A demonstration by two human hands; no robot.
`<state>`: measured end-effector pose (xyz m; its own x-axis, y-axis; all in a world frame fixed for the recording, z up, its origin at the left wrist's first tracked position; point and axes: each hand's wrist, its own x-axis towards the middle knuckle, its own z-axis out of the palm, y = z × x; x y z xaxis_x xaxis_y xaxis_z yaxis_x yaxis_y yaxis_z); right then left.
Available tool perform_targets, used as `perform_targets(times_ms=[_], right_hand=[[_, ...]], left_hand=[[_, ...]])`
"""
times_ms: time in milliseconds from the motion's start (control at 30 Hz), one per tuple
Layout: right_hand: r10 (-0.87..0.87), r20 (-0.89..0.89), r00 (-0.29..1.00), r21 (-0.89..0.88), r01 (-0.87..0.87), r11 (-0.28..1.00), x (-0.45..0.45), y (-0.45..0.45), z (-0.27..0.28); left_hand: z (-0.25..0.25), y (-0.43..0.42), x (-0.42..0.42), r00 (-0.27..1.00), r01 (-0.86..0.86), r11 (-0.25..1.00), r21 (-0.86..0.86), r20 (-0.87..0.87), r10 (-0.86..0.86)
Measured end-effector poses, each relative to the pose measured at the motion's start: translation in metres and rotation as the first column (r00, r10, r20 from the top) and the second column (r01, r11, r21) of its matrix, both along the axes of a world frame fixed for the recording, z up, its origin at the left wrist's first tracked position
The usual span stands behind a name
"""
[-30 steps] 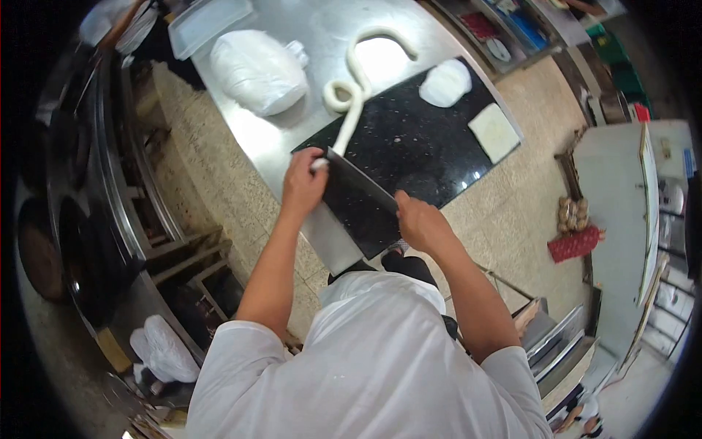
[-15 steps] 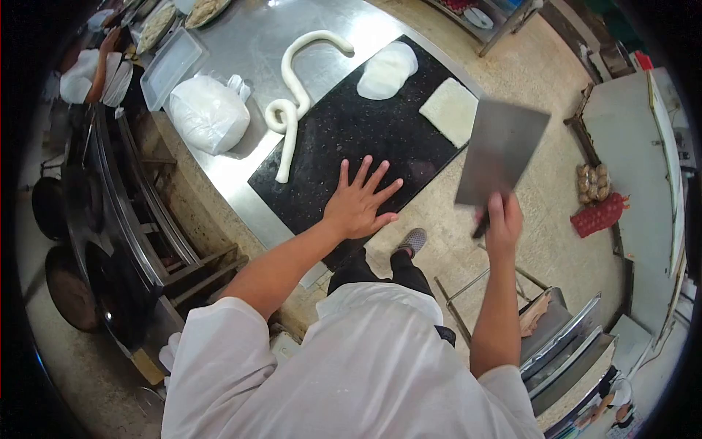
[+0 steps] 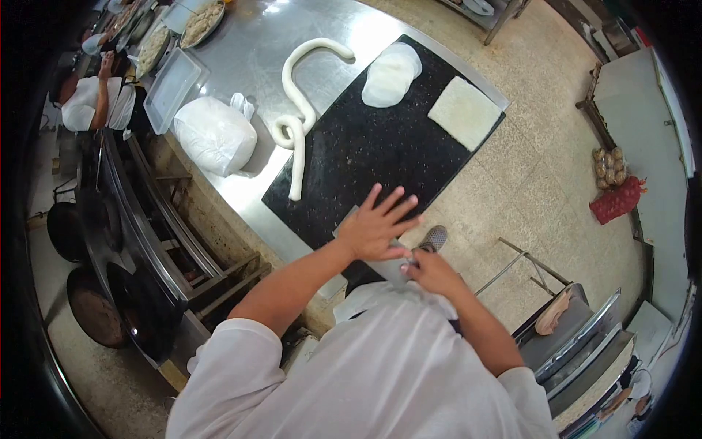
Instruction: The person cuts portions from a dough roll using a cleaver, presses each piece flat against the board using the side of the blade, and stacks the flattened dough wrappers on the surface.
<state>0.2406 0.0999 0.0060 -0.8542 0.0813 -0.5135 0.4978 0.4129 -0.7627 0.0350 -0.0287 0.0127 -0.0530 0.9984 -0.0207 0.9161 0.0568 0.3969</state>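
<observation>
Honestly, the cleaver (image 3: 393, 271) worries me most. The right hand (image 3: 433, 272) has its grip curled around what looks like the handle end, while the left hand (image 3: 376, 227) has a loose grip, fingers spread over the blade and holding nothing. Can't tell if that palm is touching it. If the blade twists, fingers could get nicked, and this close to the slab's near corner a slip could send it toward the shoe (image 3: 433, 238).

The dough rope (image 3: 296, 84) lies with its tail on the black slab (image 3: 358, 157) near the left corner, loop and hook on the steel surface (image 3: 248, 44). A careless sweep could drag that tail. Room-wise, bare slab runs from the tail across to the right edge. Thin round sheets (image 3: 393, 75) sit by the far corner; the white square (image 3: 468, 113) hugs the right corner, so a bump could tip it off.
</observation>
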Motion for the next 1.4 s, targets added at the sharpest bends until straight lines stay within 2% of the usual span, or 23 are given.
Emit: perform_targets(times_ms=[100,167,267,367,400,433,467,533,567,633,667,733,800,867,967,1000,1033,1067,1133,1233,1333,1367,1400], right_hand=[[-0.056,-0.030,0.998,-0.013,0.056,0.998,-0.008,0.002,-0.020],[-0.033,0.175,0.984,-0.052,0.043,0.998,-0.042,0.036,0.005],[-0.082,0.298,0.951,-0.035,0.097,0.995,-0.075,0.072,0.014],[-0.166,0.133,0.977,0.070,0.158,0.985,-0.053,0.050,0.020],[-0.114,0.131,0.985,0.068,0.106,0.992,-0.031,0.036,0.011],[-0.059,0.135,0.989,0.057,0.052,0.997,-0.001,0.012,0.000],[-0.140,0.064,0.988,-0.088,0.145,0.986,0.017,-0.009,-0.001],[-0.159,-0.207,0.965,0.364,0.227,0.903,0.020,-0.043,-0.010],[-0.165,-0.178,0.970,0.351,0.220,0.910,0.021,-0.040,-0.012],[-0.241,0.275,0.931,0.160,0.203,0.966,-0.018,-0.007,0.012],[-0.257,0.266,0.929,0.167,0.219,0.961,-0.034,0.009,0.016],[-0.165,0.164,0.972,0.219,0.127,0.967,-0.064,0.037,0.023],[-0.199,0.159,0.967,0.251,0.155,0.956,-0.073,0.039,0.027],[-0.225,0.192,0.955,0.269,0.169,0.948,-0.060,0.031,0.025],[-0.164,0.184,0.969,0.082,0.151,0.985,0.004,-0.018,0.012],[-0.210,0.049,0.977,0.203,0.196,0.959,0.009,-0.028,0.013],[-0.246,-0.080,0.966,0.311,0.259,0.915,0.013,-0.034,0.011],[-0.252,-0.048,0.967,0.301,0.254,0.919,0.020,-0.030,0.004],[-0.251,0.197,0.948,0.246,0.200,0.949,-0.018,0.008,0.026],[-0.123,0.189,0.974,0.291,0.064,0.955,-0.064,0.049,0.044],[-0.171,0.250,0.953,0.247,0.108,0.963,-0.081,0.053,0.043],[-0.175,0.097,0.980,0.328,0.134,0.935,-0.067,0.039,0.038],[-0.153,0.105,0.983,0.323,0.112,0.940,-0.045,0.025,0.028]], left_hand=[[-0.005,0.007,-0.010,0.996,0.058,0.998,0.016,-0.064,-0.057],[-0.005,0.028,-0.026,0.992,0.081,0.997,0.011,-0.098,-0.079],[-0.005,0.070,-0.054,0.986,0.045,0.995,0.087,-0.165,-0.030],[0.003,0.072,-0.046,0.994,0.016,0.990,0.138,-0.109,-0.001],[0.007,0.053,-0.034,0.995,0.006,0.991,0.135,-0.099,0.008],[0.013,0.026,-0.021,0.963,0.269,0.963,0.003,0.002,-0.270],[0.014,0.014,-0.018,0.847,0.527,0.845,-0.091,0.135,-0.514],[-0.006,0.023,-0.021,0.853,0.519,0.854,-0.034,0.075,-0.516],[-0.013,0.018,-0.013,0.859,0.512,0.859,0.017,0.017,-0.512],[-0.008,0.032,-0.031,0.868,0.496,0.868,-0.007,-0.022,-0.496],[-0.006,0.050,-0.047,0.878,0.468,0.884,-0.009,-0.110,-0.466],[-0.016,0.077,-0.077,0.887,0.448,0.893,0.041,-0.148,-0.438],[-0.012,0.080,-0.084,0.898,0.423,0.903,0.083,-0.172,-0.405],[-0.011,0.075,-0.072,0.922,0.380,0.919,0.106,-0.130,-0.366],[-0.003,0.021,-0.018,0.922,0.387,0.922,0.003,0.006,-0.387],[-0.003,0.018,-0.011,0.907,0.413,0.911,0.009,0.089,-0.412],[-0.009,0.023,-0.007,0.896,0.443,0.892,0.088,-0.005,-0.444],[-0.016,0.028,-0.006,0.894,0.445,0.892,0.084,0.028,-0.448],[-0.008,0.058,-0.030,0.926,0.373,0.924,0.080,-0.088,-0.366],[-0.009,0.079,-0.062,0.936,0.329,0.939,0.103,-0.167,-0.310],[-0.009,0.083,-0.074,0.946,0.299,0.948,0.106,-0.162,-0.281],[-0.011,0.077,-0.068,0.960,0.263,0.955,0.136,-0.129,-0.247],[-0.012,0.068,-0.059,0.975,0.218,0.963,0.160,-0.089,-0.206]])
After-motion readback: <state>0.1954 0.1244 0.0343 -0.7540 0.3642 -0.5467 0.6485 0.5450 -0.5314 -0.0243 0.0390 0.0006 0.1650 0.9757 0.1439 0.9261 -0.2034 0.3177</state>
